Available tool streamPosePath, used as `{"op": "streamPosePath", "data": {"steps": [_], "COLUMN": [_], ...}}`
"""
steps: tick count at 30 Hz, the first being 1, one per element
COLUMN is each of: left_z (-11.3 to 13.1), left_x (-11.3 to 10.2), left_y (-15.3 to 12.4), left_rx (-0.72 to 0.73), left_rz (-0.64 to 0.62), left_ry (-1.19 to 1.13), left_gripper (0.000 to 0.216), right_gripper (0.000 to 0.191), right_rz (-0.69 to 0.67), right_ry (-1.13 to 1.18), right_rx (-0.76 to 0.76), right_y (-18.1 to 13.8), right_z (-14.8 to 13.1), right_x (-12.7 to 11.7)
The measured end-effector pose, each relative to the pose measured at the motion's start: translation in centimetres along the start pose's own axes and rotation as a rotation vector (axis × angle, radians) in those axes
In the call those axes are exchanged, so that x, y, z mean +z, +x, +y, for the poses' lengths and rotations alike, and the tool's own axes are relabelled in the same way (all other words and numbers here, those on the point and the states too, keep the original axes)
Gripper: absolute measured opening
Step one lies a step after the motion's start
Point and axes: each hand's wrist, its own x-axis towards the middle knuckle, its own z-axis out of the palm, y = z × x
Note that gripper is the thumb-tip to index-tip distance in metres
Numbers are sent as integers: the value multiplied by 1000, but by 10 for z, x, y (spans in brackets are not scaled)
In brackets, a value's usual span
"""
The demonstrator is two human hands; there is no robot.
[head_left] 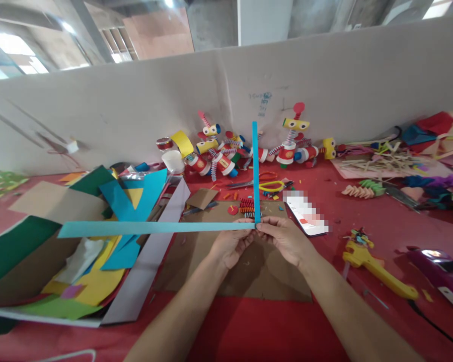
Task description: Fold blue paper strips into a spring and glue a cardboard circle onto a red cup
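Two blue paper strips meet at a right angle between my fingertips. One pale blue strip [154, 228] stretches left over the box, and the other blue strip [255, 171] points away from me toward the wall. My left hand [232, 246] pinches the corner from the left side. My right hand [283, 236] pinches the same corner from the right. Whether the ends are glued cannot be seen. Below the hands lies a brown cardboard sheet [196, 266]. Just beyond them sit red folded paper springs [246, 205] and a small red disc [232, 209].
An open box [124, 296] of coloured paper scraps stands left. Yellow-handled scissors [272, 186] and several paper-spring figures [287, 151] are toward the wall [136, 100]. On the right lie a phone [305, 216], a yellow glue gun [381, 271] with a cord, and a purple device [440, 271].
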Motion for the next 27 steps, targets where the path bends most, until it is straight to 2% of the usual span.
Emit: {"op": "streamPosePath", "data": {"steps": [7,12,18,27], "left_z": [1,-1,-3,-11], "left_x": [3,3,6,2], "left_y": [-2,-2,-6,0], "left_rx": [22,78,153,254], "left_rz": [38,69,170,251], "left_ry": [35,160,304,372], "left_gripper": [16,22,26,18], "right_gripper": [18,25,32,25], "right_rz": [32,46,59,64], "right_ry": [-4,-43,-172,-385], "right_rx": [11,-45,-123,-219], "right_y": [1,4,7,0], "right_z": [3,11,20,14], "right_x": [1,0,-1,0]}}
